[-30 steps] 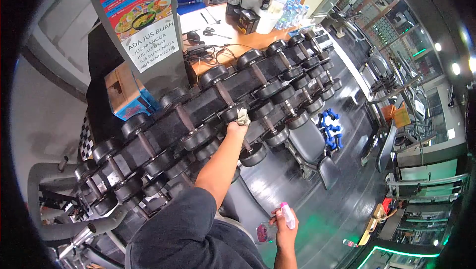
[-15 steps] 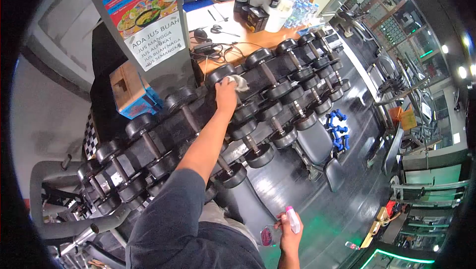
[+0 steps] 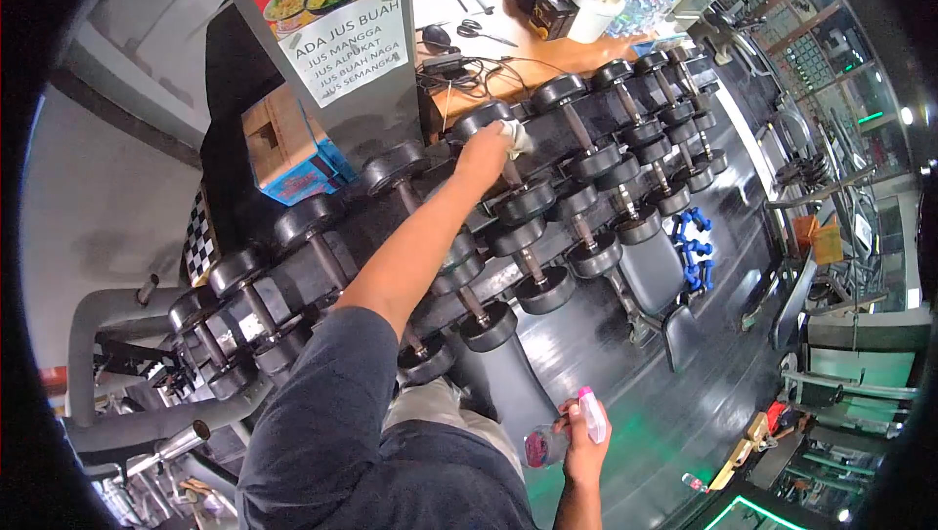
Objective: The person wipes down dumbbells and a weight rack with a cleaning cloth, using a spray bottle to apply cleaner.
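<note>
My left hand (image 3: 486,156) reaches out to the upper row of the rack, its fingers closed on a whitish cloth (image 3: 517,138). It presses the cloth against a black dumbbell (image 3: 476,118), by the inner side of its far head. Part of that dumbbell's handle is hidden behind the hand. Lower down, in front of my body, my right hand (image 3: 584,442) grips a spray bottle (image 3: 540,447) by its neck. The bottle has a white and pink spray head and a clear body with reddish-pink liquid, and it is tipped sideways.
Rows of dumbbells (image 3: 583,125) fill the rack. Behind it is a wooden desk (image 3: 547,62) with cables, scissors (image 3: 487,34) and bottles. A box (image 3: 293,149) stands beside the sign pillar. Benches (image 3: 653,266) and small blue dumbbells (image 3: 696,249) are on the floor.
The whole view has shifted, so the rack appears further right and the desk higher. My left hand has moved slightly along the dumbbell's head with the cloth. The right hand still holds the spray bottle.
</note>
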`<move>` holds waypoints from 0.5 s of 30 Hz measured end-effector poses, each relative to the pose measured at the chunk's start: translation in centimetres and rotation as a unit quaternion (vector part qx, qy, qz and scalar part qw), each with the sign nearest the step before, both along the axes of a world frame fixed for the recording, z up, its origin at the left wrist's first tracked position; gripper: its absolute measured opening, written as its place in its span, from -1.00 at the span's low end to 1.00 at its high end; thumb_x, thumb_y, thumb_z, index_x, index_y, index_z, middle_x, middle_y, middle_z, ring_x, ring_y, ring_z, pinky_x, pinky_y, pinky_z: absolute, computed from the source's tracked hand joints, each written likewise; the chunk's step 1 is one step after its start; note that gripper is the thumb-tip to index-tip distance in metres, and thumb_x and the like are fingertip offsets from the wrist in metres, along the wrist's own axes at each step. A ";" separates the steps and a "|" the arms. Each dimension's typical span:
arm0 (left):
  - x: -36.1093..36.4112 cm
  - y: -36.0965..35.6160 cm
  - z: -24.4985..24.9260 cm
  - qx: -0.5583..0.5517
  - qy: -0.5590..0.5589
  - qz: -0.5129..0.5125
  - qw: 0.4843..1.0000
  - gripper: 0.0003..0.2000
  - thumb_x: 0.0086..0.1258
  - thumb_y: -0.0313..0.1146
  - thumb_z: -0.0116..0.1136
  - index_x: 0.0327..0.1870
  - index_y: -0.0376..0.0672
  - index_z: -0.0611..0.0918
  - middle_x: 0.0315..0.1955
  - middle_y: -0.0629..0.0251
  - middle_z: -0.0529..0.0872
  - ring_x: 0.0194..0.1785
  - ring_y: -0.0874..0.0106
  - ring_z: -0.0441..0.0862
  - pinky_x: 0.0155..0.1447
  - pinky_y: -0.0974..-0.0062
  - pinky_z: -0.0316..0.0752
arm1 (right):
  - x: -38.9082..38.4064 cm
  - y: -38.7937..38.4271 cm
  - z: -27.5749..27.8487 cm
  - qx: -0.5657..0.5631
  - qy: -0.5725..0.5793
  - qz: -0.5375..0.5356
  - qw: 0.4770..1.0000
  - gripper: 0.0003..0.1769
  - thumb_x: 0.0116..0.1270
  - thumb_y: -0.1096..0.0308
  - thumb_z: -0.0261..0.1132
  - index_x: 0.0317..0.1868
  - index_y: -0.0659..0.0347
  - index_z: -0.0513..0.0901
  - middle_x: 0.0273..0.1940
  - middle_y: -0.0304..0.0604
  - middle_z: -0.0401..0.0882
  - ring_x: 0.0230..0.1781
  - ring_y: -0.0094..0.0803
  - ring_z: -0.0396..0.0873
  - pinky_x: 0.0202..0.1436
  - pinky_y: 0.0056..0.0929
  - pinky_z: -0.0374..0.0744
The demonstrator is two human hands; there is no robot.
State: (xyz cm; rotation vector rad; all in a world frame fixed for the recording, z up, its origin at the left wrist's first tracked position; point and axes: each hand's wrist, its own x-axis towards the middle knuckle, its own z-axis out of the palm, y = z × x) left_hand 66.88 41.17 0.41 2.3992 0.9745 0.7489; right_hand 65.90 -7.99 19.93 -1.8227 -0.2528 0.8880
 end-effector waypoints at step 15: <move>-0.8 4.3 4.3 0.133 -0.153 0.084 0.976 -0.69 0.23 -0.66 0.17 -0.03 -0.15 0.76 0.02 -0.04 0.66 0.12 -0.13 0.57 0.21 0.02 0.51 | -0.6 0.5 -2.0 0.003 0.012 -0.020 1.000 -0.76 0.57 0.26 0.30 -0.06 0.31 0.60 -0.24 -0.14 0.69 -0.43 -0.49 0.62 -0.31 -0.47 0.49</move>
